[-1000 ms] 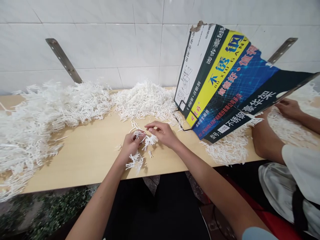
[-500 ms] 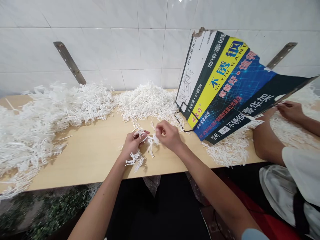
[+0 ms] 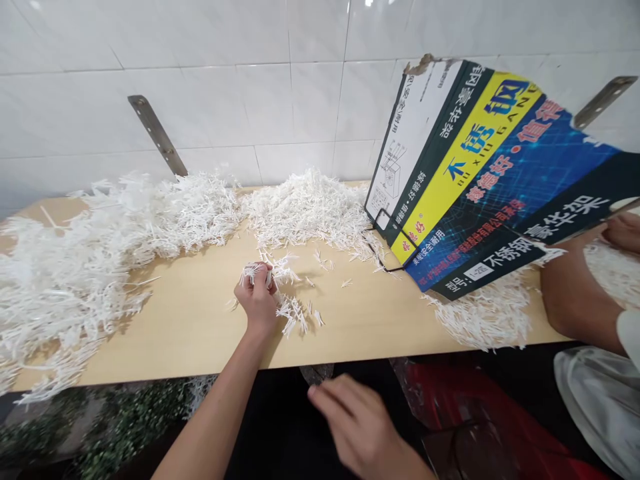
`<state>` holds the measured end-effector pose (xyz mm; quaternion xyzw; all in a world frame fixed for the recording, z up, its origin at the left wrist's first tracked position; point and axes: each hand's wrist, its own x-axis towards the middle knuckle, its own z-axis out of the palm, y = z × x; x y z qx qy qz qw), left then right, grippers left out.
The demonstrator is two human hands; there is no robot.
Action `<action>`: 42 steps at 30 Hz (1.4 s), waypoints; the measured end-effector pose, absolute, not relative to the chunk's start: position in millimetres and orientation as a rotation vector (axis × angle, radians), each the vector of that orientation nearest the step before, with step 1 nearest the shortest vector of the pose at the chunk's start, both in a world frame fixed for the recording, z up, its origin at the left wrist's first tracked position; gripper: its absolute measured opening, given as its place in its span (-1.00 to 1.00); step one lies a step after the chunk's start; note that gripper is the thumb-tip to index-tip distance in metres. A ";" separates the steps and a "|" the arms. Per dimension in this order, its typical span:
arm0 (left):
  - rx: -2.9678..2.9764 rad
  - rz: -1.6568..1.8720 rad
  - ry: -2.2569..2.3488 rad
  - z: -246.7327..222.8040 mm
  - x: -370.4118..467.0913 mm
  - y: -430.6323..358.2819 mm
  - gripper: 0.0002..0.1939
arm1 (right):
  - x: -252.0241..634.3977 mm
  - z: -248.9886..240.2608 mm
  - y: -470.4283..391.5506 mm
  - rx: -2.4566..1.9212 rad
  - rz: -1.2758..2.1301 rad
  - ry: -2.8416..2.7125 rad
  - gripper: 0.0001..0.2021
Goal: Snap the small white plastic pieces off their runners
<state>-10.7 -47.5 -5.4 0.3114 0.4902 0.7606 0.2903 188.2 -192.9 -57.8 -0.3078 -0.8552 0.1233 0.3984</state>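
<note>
My left hand [image 3: 257, 300] is closed around a small bunch of white branched plastic sprigs [image 3: 284, 272], resting on the wooden table [image 3: 195, 313]. Sprig tips stick out above the thumb and to the right of the fingers. More loose white sprigs [image 3: 294, 312] lie on the wood just right of the wrist. My right hand [image 3: 357, 423] is low in front of the table edge, over my dark-clothed lap, slightly blurred. Its fingers are curled and pressed together; whether anything is inside is hidden.
Large heaps of white sprigs cover the table's left side [image 3: 105, 247] and back middle [image 3: 307, 207]. A printed cardboard sheet [image 3: 475, 173] stands at the right, a black wire frame [image 3: 387, 250] at its base. Beyond it is another person's arm [image 3: 575, 293]. Green foliage [image 3: 125, 413] is below the table.
My right hand has left the sprigs by my left hand and dropped below the table edge. My left hand has turned and closed around its bunch. The view has shifted a little left.
</note>
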 end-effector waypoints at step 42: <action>1.335 1.252 1.381 -7.6 -11.5 -38.8 -0.63 | 161.2 -6.3 30.7 -0.805 1.369 -1.574 -0.72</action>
